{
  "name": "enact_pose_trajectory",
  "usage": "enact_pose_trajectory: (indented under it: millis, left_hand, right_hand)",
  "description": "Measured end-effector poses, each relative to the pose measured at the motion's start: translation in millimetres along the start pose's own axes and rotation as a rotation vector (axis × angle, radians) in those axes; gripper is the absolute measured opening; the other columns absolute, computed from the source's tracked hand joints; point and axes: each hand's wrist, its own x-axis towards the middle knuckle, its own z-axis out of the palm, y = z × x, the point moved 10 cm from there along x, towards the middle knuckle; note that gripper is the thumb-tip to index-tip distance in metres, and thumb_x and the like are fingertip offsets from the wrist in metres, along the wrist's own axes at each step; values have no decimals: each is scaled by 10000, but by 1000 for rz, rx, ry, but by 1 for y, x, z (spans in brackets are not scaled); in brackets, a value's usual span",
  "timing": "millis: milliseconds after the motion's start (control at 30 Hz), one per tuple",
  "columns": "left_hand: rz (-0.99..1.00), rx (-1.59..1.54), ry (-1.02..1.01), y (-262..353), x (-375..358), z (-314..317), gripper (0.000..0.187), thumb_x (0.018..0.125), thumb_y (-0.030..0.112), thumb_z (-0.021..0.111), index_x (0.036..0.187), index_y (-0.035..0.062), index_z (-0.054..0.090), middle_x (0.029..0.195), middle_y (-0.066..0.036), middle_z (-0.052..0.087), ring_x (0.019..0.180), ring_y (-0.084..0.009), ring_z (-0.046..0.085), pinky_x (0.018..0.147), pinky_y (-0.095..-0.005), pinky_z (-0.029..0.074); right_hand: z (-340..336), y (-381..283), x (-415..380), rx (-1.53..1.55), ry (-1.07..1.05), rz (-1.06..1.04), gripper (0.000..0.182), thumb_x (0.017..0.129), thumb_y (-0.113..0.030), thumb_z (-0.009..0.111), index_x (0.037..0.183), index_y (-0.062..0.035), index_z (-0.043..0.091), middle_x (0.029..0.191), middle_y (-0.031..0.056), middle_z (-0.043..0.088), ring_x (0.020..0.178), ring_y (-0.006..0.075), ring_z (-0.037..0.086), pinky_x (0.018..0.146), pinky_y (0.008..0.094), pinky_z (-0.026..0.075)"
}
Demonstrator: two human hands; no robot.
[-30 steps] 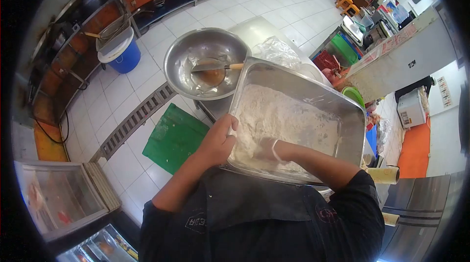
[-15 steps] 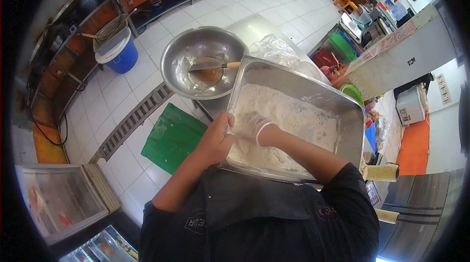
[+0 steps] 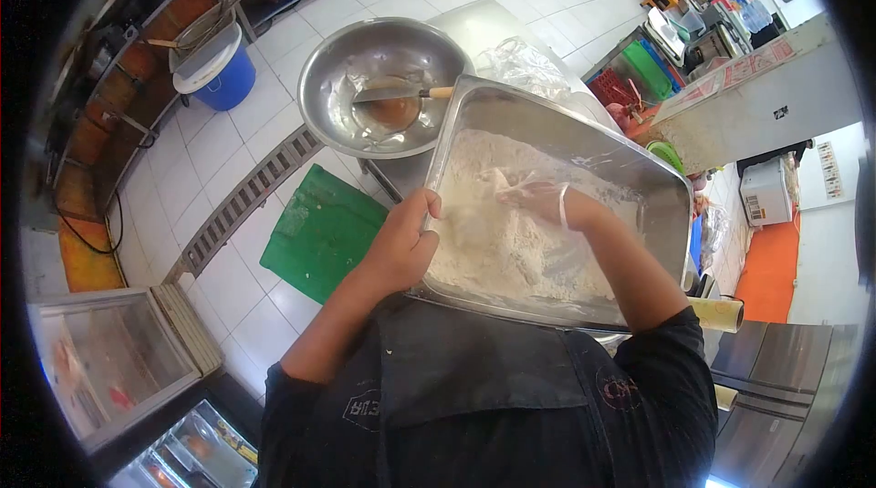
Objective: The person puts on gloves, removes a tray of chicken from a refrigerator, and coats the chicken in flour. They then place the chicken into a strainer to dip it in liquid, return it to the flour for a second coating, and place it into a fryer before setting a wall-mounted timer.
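Note:
My left hand [image 3: 411,240] grips the left rim of a deep metal tray [image 3: 673,214], with the fingers wrapped over its edge. Pale flour [image 3: 493,246] is spread and heaped in the tray. Over the flour is my right hand [image 3: 534,202], in a clear glove with a white band at the wrist, its fingers stretched leftwards and partly dusted. A pale floury lump [image 3: 498,180] lies at its fingertips; what it is cannot be made out. Beside the tray, a round steel bowl [image 3: 328,105] holds a knife [image 3: 401,94] with a wooden handle and some brownish liquid.
A green crate or board [image 3: 324,233] lies on the floor at left, beside a drain grate [image 3: 246,196]. Further back stands a blue bucket [image 3: 228,82]. Clear plastic [image 3: 525,68] rests on the table behind the tray. A glass-fronted case [image 3: 119,360] is at lower left.
My right hand has moved right and slightly up from the tray's left side, and the flour beneath is heaped differently. My left hand still grips the rim. The view has shifted slightly.

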Motion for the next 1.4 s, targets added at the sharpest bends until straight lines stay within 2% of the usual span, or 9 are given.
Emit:
enact_pose_trajectory:
  millis: [133,267,367,467,700,833,933,1033,1400]
  left_hand:
    - [9,7,-5,0,1,1,261,745,-27,464,997,32,430,901,-201,488,875,-392,496,830,-440,409]
    - [27,4,3,4,1,0,259,746,-29,466,996,30,429,903,-199,486,876,-391,495,836,-441,410]
    - [2,-3,-15,0,4,1,260,747,-30,469,996,30,428,911,-197,486,887,-388,497,848,-434,411]
    - [7,-9,-23,5,4,1,252,753,-26,465,995,30,428,916,-192,484,895,-373,499,868,-420,413]
    - [-54,-9,-62,4,6,3,256,759,-23,455,1009,27,431,921,-177,470,886,-338,484,889,-384,414]
    - [-47,2,-39,2,5,2,261,757,-27,455,1010,31,429,925,-171,462,889,-322,479,888,-377,414]
    - [-25,-12,-27,3,4,0,263,756,-31,457,1008,36,426,921,-167,453,882,-305,475,879,-374,415]
    - [8,-31,-16,5,4,0,266,753,-35,458,1006,39,423,912,-163,443,866,-295,463,863,-370,414]
    - [-23,-29,-48,2,8,2,271,745,-44,445,1000,46,425,896,-133,420,853,-248,433,833,-340,406]
  right_hand:
    - [39,43,-37,-258,-501,458,480,953,-407,503,1139,5,665,1117,256,663,1075,400,625,908,432,485]
    - [153,37,-59,-540,-895,110,491,946,-428,520,1147,-8,676,1014,250,691,908,387,678,804,465,517]
    - [139,-3,-47,-573,-739,-110,465,934,-398,567,1198,-26,661,989,221,709,854,354,690,776,438,533]
    - [85,8,-42,399,-383,425,484,923,-360,601,1286,-41,603,1026,198,706,919,317,686,798,404,538]
    - [41,-19,9,-45,111,-119,753,852,-467,615,1452,-52,427,1301,292,552,1131,398,609,972,407,471]
    - [78,-46,16,-166,-222,155,697,859,-500,596,1408,-82,494,1244,289,582,1131,415,600,961,426,473]
    - [99,-13,36,-156,-119,-24,646,874,-504,584,1320,-36,570,1159,295,620,1050,413,629,914,447,477]
    - [75,4,20,-44,-377,368,604,890,-498,587,1217,8,632,1025,262,668,924,358,653,854,432,484]
    - [6,30,-14,270,-68,471,407,883,-286,663,1198,-27,668,823,109,660,696,196,579,633,360,477]
